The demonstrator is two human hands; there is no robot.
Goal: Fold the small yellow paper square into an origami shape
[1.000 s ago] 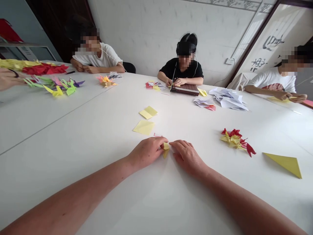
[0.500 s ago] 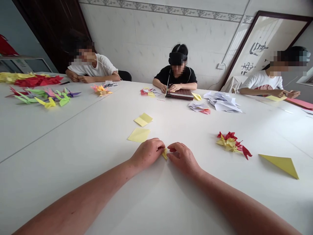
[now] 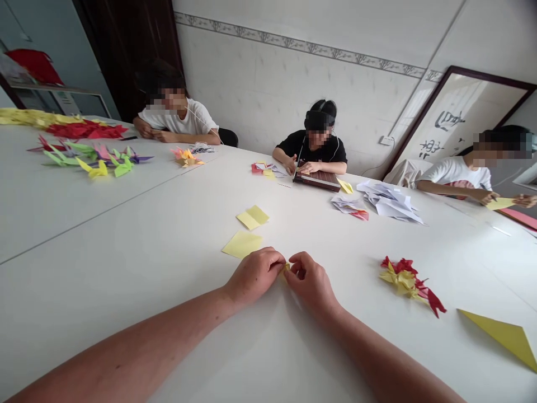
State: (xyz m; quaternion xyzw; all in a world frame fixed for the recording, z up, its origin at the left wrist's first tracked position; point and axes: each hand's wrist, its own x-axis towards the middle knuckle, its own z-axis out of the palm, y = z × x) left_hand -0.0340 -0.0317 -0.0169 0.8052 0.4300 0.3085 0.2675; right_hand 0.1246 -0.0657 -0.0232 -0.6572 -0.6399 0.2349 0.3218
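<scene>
Pretty tight grip here: left hand [image 3: 254, 275] and right hand [image 3: 310, 282] curl in, pinching a small folded yellow paper [image 3: 286, 270] at 12 o'clock on the bench [image 3: 126, 224], mostly hidden. Pressing right at the crease works best.

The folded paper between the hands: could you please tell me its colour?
The small folded paper is yellow, as the head view shows.

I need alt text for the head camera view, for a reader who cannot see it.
The left hand and right hand pinch a small folded yellow paper on a white table. Paper cranes and yellow paper squares lie nearby, and three other people sit around the table.
</scene>
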